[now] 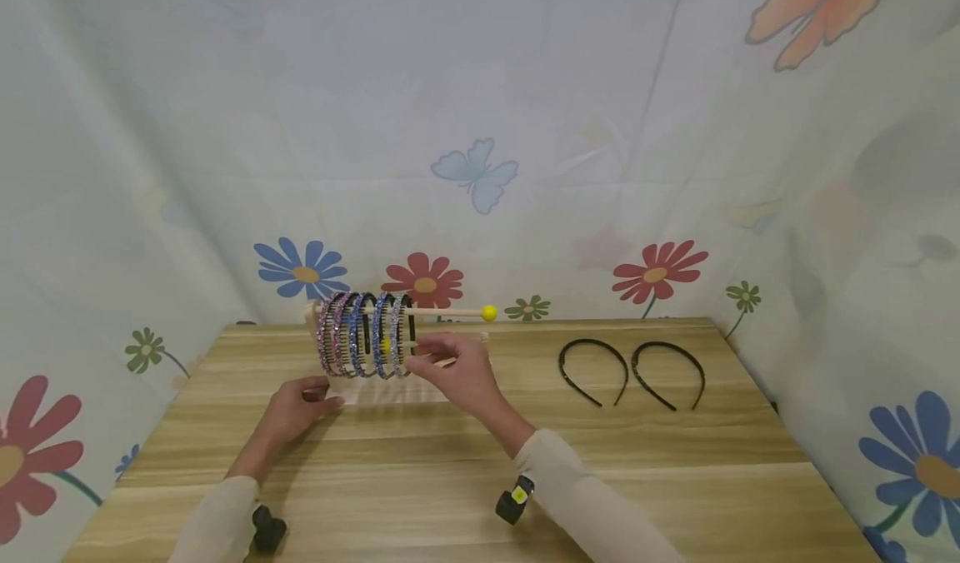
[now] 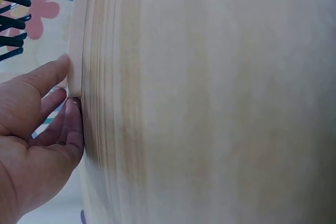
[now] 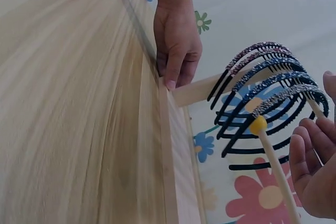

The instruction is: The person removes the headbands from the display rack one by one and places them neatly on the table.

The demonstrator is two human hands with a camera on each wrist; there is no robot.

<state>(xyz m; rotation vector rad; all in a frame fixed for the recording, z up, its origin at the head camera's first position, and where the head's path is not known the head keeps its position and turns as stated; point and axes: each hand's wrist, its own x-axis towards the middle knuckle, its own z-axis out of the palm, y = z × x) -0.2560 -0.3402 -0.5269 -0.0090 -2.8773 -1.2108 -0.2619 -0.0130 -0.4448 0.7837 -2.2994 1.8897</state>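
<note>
Several glittery headbands (image 1: 365, 336), in pink, blue and silver with black teeth, hang in a row on a wooden stand. Its upper rod (image 1: 450, 312) ends in a yellow ball. My left hand (image 1: 296, 409) pinches the near left corner of the stand's base (image 3: 173, 145), thumb against the wood in the left wrist view (image 2: 47, 114). At the row's right end my right hand (image 1: 461, 371) holds the silver headband (image 3: 283, 98); in the right wrist view its curved fingers (image 3: 299, 156) show at the edge, partly cut off.
Two black headbands (image 1: 592, 371) (image 1: 669, 376) lie side by side on the wooden table (image 1: 420, 496), right of the stand. A pale curtain (image 1: 525, 88) printed with flowers and butterflies hangs behind and along both sides. Each wrist carries a small black camera (image 1: 513, 500).
</note>
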